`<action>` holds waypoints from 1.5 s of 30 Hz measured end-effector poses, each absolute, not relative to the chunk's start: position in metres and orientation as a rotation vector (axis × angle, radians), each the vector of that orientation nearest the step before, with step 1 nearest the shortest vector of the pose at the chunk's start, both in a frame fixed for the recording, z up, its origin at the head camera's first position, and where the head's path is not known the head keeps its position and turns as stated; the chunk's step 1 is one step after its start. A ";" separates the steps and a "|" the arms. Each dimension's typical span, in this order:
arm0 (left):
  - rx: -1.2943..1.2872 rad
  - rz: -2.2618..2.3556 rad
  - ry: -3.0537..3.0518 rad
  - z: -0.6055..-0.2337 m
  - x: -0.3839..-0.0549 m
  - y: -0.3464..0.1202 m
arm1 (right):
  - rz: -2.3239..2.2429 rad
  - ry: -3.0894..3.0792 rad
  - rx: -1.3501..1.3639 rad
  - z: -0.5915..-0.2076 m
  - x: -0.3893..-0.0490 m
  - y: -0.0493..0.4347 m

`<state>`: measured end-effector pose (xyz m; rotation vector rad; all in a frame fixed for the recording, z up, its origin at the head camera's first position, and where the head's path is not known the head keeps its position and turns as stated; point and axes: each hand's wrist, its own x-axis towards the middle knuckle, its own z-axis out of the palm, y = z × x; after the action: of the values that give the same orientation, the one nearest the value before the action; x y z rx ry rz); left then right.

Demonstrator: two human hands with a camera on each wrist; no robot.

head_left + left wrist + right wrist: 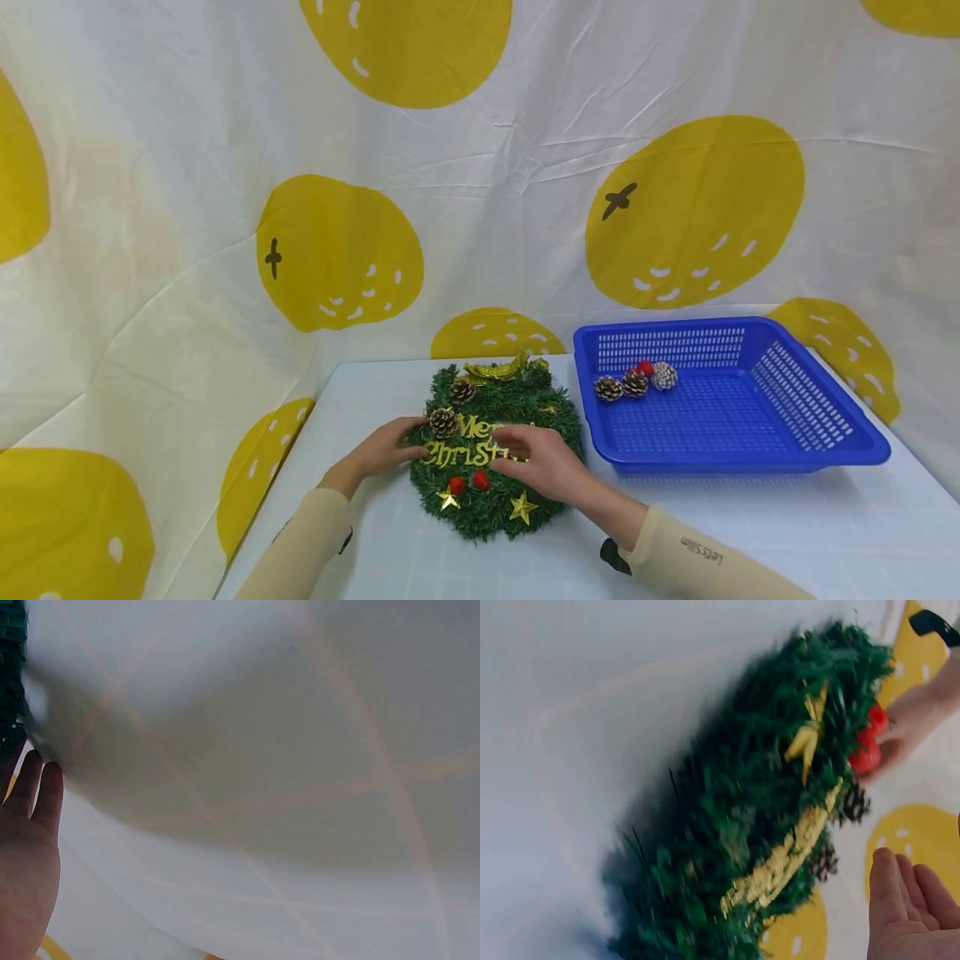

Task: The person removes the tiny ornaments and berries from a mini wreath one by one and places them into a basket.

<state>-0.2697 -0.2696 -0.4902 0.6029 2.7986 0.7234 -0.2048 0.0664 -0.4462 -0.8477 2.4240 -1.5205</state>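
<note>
A green Christmas wreath point(487, 510) lies on the table, bearing gold Merry Christmas lettering point(459, 454), pine cones point(443, 423), red berries point(457, 485), gold stars point(522, 507) and a gold bow point(495, 370) at its far side. At the wreath's left edge is my left hand point(386, 447), thumb and fingers apart beside the nearer pine cone; its fingers look straight in the left wrist view. My right hand point(543, 460) hovers over the right part of the lettering, hiding some letters. Its fingers point(885, 881) extend loosely, holding nothing, in the right wrist view.
To the right of the wreath stands a blue plastic basket point(750, 460). Several pine cones point(635, 383), one of them whitish, and a red berry point(646, 367) lie in its left part. Behind the table hangs a white cloth point(517, 250) printed with yellow fruit.
</note>
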 end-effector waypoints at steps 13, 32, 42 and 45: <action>0.610 0.729 2.790 -0.488 -0.271 -0.268 | -1.404 2.479 -0.922 -0.464 -0.202 0.048; 0.604 0.740 2.783 -0.489 -0.270 -0.268 | -1.273 2.586 -0.967 -0.479 -0.203 0.034; 0.607 0.746 2.786 -0.490 -0.271 -0.269 | -1.243 2.617 -0.998 -0.484 -0.204 0.031; 0.605 0.750 2.786 -0.491 -0.271 -0.269 | -1.221 2.641 -1.024 -0.486 -0.204 0.030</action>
<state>-0.2713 -0.2694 -0.4911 0.6052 2.7855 0.7502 -0.2042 0.0299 -0.4857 -1.0244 2.6413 -1.2206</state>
